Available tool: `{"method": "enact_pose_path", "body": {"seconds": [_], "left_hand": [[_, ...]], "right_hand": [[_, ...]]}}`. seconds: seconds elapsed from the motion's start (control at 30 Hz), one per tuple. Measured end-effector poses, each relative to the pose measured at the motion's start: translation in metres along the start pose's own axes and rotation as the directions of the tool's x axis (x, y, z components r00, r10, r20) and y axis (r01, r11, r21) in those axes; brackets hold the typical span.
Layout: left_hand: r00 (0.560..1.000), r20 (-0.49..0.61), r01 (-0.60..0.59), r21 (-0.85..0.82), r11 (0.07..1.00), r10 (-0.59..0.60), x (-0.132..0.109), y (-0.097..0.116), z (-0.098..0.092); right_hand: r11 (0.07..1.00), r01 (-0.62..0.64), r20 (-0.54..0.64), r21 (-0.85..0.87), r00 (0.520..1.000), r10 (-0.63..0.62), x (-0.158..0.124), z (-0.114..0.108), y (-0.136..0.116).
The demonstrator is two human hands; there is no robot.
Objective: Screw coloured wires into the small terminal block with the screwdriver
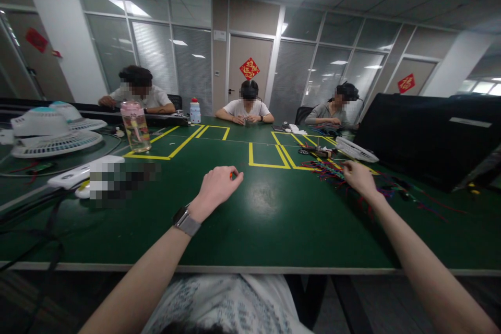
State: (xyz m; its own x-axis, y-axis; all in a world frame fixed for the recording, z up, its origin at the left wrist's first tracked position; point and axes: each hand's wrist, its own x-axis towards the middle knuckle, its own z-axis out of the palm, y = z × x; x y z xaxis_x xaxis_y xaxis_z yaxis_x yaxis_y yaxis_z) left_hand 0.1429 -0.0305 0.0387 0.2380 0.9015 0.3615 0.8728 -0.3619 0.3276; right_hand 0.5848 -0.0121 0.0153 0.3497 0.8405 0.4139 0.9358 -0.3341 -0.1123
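My left hand (219, 186), with a watch (187, 220) on its wrist, is held over the middle of the green table. Its fingers are curled closed around a small orange-red thing (231, 175), of which only a bit shows between thumb and fingers. At the right, my right hand (359, 177) reaches to a bundle of thin coloured wires (327, 168), red, blue and green. Its fingertips are pinched together at the bundle's edge; what they grip is too small to make out.
Yellow tape (270, 165) marks rectangles on the table. A white fan (57, 141) and a pink-lidded bottle (135, 128) stand left. Tools (319, 152) and a white basket-like piece (356, 150) lie beyond the wires, near a black monitor (426, 141). Several people sit opposite.
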Motion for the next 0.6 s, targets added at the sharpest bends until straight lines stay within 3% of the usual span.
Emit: {"method": "enact_pose_path", "body": {"seconds": [0.1, 0.23, 0.4, 0.6], "left_hand": [[1.000, -0.005, 0.008, 0.007, 1.000, -0.008, -0.001, 0.001, -0.001], [1.000, -0.012, -0.012, -0.004, 1.000, 0.012, -0.002, 0.001, -0.003], [1.000, -0.014, -0.007, -0.025, 1.000, 0.007, -0.002, 0.000, -0.003], [1.000, -0.016, -0.024, -0.036, 0.999, 0.024, -0.003, 0.001, -0.003]], "right_hand": [[0.996, 0.084, 0.088, 0.043, 0.992, -0.087, 0.036, 0.020, -0.027], [0.997, 0.062, 0.203, 0.045, 0.977, -0.070, 0.069, 0.044, -0.041], [1.000, -0.012, 0.319, -0.003, 0.948, 0.012, 0.086, 0.059, -0.041], [0.999, -0.007, 0.375, -0.050, 0.927, 0.025, 0.094, 0.062, -0.044]]}}
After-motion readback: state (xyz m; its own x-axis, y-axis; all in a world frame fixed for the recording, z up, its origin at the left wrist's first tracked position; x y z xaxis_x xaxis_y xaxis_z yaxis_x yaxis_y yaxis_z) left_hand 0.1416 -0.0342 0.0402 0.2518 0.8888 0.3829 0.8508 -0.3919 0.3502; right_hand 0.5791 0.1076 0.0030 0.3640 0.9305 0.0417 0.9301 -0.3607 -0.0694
